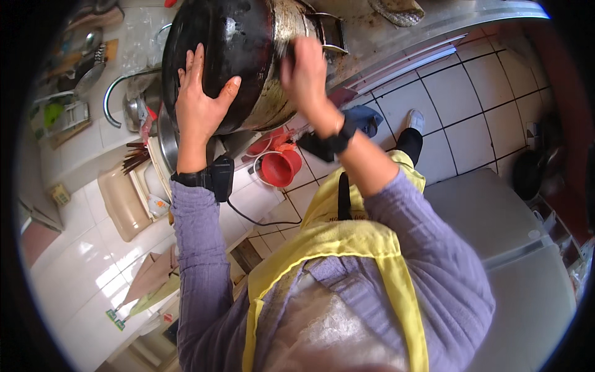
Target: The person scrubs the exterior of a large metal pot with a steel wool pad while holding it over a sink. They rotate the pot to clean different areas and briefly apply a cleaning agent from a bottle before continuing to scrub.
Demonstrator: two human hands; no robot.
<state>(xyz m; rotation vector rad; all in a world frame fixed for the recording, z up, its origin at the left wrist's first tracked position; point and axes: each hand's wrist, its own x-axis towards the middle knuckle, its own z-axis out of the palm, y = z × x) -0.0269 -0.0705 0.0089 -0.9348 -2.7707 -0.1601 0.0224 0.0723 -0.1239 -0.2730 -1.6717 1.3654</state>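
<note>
A large dark metal pot (pixel 223 60) lies tilted on its side at the top centre, its outer wall facing me and its lower band stained brown and silver. My left hand (pixel 200 97) rests with spread fingers against the black part of the wall. At the stained band is my right hand (pixel 304 69), blurred and with curled fingers; a small dark thing shows at its fingertips, but what it is cannot be made out. Near the pot's far right end a metal handle (pixel 332 32) sticks out.
A curved metal faucet (pixel 109 102) stands left of the pot. Below hangs or stands a red plastic bucket (pixel 281 168). A crumpled scouring pad or cloth (pixel 399 11) lies on the steel counter (pixel 362 51). Chopsticks (pixel 135 158) and a grey cabinet or fridge (pixel 483 209) flank me.
</note>
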